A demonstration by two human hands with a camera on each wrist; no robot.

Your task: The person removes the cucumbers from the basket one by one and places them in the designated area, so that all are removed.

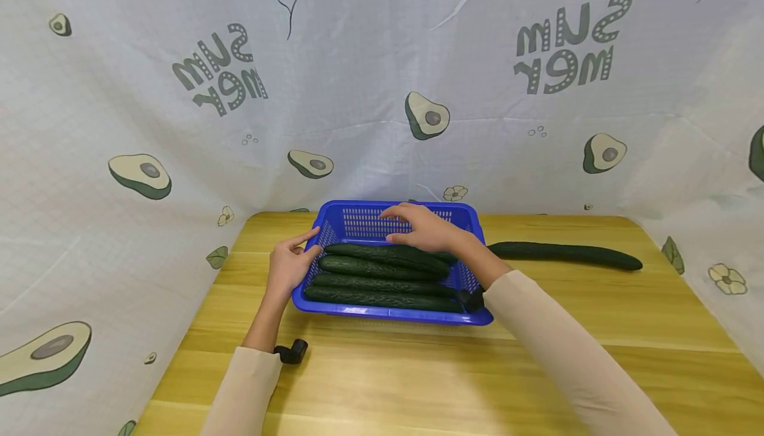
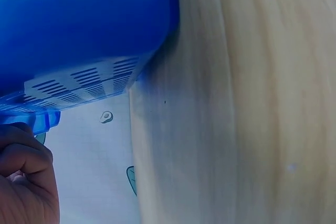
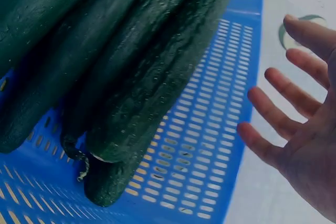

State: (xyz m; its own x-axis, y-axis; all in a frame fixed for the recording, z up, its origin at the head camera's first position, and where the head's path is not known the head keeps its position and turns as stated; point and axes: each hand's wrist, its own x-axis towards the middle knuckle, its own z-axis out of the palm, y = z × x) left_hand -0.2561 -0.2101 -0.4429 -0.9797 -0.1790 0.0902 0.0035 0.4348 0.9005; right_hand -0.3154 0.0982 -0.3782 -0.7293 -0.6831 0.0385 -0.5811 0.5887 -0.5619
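Note:
A blue plastic basket (image 1: pixel 390 313) stands on the table with several dark green cucumbers (image 1: pixel 382 285) lying lengthwise in it. At its left end, my left hand (image 1: pixel 288 267) grips the rim between thumb and fingers. The left wrist view shows that hand (image 2: pixel 26 177) with curled fingers beside the basket's outer wall (image 2: pixel 94 24). Over the back half of the basket hovers my right hand (image 1: pixel 425 227), its fingers spread and holding nothing. The right wrist view has this hand (image 3: pixel 307 129) apart from the bumpy cucumbers (image 3: pixel 152 72).
One long cucumber (image 1: pixel 567 255) lies on the wooden table (image 1: pixel 382 376) to the right of the basket, partly behind my right arm. A white cloth (image 1: pixel 358 58) printed with avocados hangs behind the table and along its sides.

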